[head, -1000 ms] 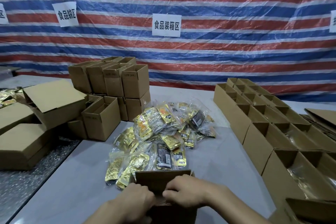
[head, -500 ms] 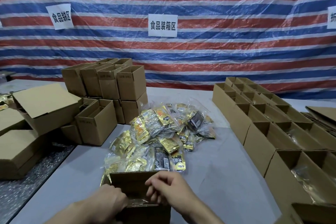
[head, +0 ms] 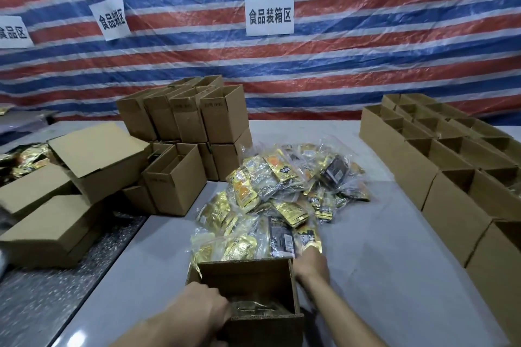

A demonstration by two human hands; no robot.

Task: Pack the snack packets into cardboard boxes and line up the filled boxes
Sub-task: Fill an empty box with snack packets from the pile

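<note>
Our right hand [head: 310, 262] has left the rim and reached past the right wall of the open cardboard box [head: 245, 273] to the near edge of the snack packets [head: 282, 194] heaped on the table [head: 380, 262]. Its fingertips meet a packet, though we cannot tell whether they grip it. Our left hand [head: 203, 310] curls over the box's near-left corner, holding it.

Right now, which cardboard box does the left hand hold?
The open box nearest the camera, just before the packet pile. The left hand grips its near rim; all other boxes stand untouched.
</note>
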